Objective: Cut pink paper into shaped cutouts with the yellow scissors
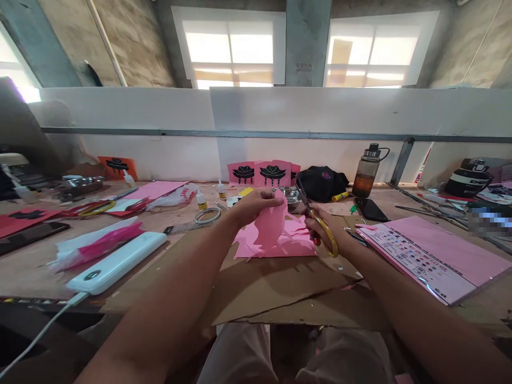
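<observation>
— "Cardboard (280, 290) below; where's the pink paper (270, 228)?"
— "Upright, hanging from the left hand (255, 207)'s pinched fingertips!"
— "And the yellow-handled scissors (306, 202)?"
— "Gripped by the right hand (334, 225), just right of the pink paper, blades slanting up and left!"

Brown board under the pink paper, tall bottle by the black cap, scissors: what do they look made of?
Board: likely cardboard; dull, brown, ragged-edged.
Bottle: see-through plastic or glass, as brown liquid shows through; I can't tell which.
Scissors: blades probably metal, being slim and greyish; handle perhaps plastic, being smooth and yellow.
</observation>
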Demonstrator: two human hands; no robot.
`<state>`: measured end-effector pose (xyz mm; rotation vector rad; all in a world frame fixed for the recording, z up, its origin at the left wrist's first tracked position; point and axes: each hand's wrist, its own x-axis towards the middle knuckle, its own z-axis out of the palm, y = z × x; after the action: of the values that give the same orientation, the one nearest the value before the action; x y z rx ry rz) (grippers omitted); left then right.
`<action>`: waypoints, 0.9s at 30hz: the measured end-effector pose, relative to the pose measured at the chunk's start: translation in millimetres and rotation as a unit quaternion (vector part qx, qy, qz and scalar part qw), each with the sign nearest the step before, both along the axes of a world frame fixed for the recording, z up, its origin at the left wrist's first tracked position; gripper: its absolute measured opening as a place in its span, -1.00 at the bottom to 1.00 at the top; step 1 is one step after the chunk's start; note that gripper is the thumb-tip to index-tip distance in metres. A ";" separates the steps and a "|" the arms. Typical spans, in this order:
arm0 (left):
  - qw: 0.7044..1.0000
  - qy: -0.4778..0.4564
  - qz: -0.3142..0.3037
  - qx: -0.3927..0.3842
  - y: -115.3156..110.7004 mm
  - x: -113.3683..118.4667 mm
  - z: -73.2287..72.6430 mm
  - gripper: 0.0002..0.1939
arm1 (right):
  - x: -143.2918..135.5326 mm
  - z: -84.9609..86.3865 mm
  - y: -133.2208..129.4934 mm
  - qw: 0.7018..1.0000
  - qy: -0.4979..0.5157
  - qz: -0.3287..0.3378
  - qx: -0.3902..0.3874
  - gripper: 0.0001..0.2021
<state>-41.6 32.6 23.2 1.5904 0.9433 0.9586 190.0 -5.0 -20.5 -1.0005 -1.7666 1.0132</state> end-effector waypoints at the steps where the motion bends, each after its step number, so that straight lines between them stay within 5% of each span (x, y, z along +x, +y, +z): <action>1: 1.000 -0.006 -0.008 -0.003 -0.5 1.9 -0.8 -0.66 | -0.5 0.1 0.0 1.000 0.025 0.013 0.000 -0.69; 7: 0.996 0.063 -0.063 -0.002 -7.2 15.3 -4.8 -0.70 | -4.5 3.3 0.0 0.974 0.196 0.095 -0.067 -0.66; 12: 0.992 0.076 -0.084 0.060 -12.8 29.0 -11.0 -0.76 | -6.8 1.2 -0.7 0.980 0.166 0.093 -0.052 -0.71; 27: 0.989 0.089 -0.094 0.077 -10.9 32.4 -17.2 -0.38 | -10.0 -7.2 4.0 0.985 0.165 0.030 -0.044 -0.73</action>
<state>-9.2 21.8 6.0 1.8834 0.8374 0.7827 179.9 -1.0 -27.7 -0.7835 -1.4966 1.2263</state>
